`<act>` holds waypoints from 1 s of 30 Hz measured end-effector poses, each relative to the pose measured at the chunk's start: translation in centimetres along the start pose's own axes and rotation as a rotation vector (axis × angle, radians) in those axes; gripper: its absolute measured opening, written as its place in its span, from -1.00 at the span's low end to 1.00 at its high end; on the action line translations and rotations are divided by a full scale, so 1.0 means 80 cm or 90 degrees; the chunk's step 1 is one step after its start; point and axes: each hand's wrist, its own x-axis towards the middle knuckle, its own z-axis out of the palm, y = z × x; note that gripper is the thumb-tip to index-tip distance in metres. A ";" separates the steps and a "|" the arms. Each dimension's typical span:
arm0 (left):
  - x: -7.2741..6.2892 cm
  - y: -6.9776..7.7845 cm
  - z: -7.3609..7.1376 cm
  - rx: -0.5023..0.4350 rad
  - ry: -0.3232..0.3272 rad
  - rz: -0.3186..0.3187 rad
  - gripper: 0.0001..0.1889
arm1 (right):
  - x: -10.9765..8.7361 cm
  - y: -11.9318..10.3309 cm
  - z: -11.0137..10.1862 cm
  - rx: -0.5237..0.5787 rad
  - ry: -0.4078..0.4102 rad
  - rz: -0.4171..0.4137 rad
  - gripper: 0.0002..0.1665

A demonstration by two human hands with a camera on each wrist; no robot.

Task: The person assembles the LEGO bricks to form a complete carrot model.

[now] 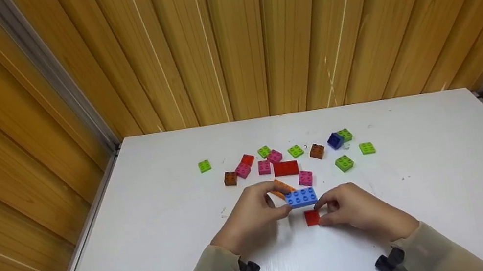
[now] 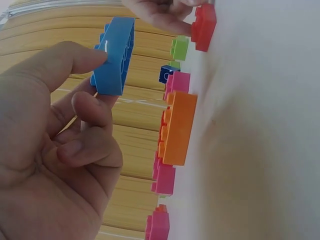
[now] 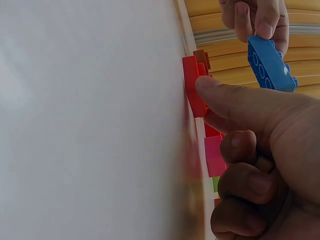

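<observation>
A blue eight-stud brick (image 1: pixel 301 199) is pinched between the thumb and fingers of my left hand (image 1: pixel 252 213), raised off the table. In the left wrist view the blue brick (image 2: pixel 114 56) tilts, its hollow underside partly showing. Just to the right, my right hand (image 1: pixel 353 207) pinches a small red brick (image 1: pixel 311 218) at its right side, low at the white tabletop. The right wrist view has the thumb against that red brick (image 3: pixel 193 86), with the other fingers curled. Behind the blue brick lies an orange brick (image 1: pixel 284 186), partly covered by my left fingers.
Farther back, loose bricks lie scattered: a larger red brick (image 1: pixel 285 168), several pink ones such as this pink brick (image 1: pixel 305 178), brown bricks (image 1: pixel 317 151), several green bricks (image 1: pixel 344 163) and a dark blue brick (image 1: pixel 335 141). Wood-patterned walls (image 1: pixel 240 46) rise behind the white table (image 1: pixel 452 177).
</observation>
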 end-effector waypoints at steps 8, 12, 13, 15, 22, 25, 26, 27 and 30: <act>0.001 -0.003 0.012 0.025 -0.027 0.002 -0.73 | 0.000 0.003 0.002 0.019 0.006 -0.005 -0.78; 0.002 -0.006 0.017 0.045 -0.028 0.023 -0.72 | -0.001 0.003 0.002 0.007 0.017 -0.019 -0.80; 0.002 -0.006 0.018 0.048 -0.028 0.025 -0.72 | 0.000 0.004 0.002 0.005 0.020 -0.020 -0.79; 0.002 -0.007 0.020 0.049 -0.029 0.024 -0.72 | 0.000 0.003 0.002 0.006 0.020 -0.020 -0.79; 0.005 -0.011 0.022 0.037 -0.032 0.018 -0.72 | 0.000 0.004 0.003 -0.005 0.031 -0.024 -0.76; 0.005 -0.013 0.023 0.040 -0.032 0.018 -0.72 | 0.001 0.006 0.003 -0.004 0.033 -0.025 -0.74; 0.006 -0.013 0.024 0.041 -0.032 0.020 -0.71 | 0.002 0.006 0.003 -0.003 0.032 -0.024 -0.73; 0.006 -0.014 0.024 0.042 -0.031 0.023 -0.71 | 0.002 0.007 0.004 -0.003 0.032 -0.025 -0.72; 0.006 -0.015 0.026 0.046 -0.028 0.027 -0.71 | 0.002 0.007 0.004 -0.004 0.031 -0.020 -0.70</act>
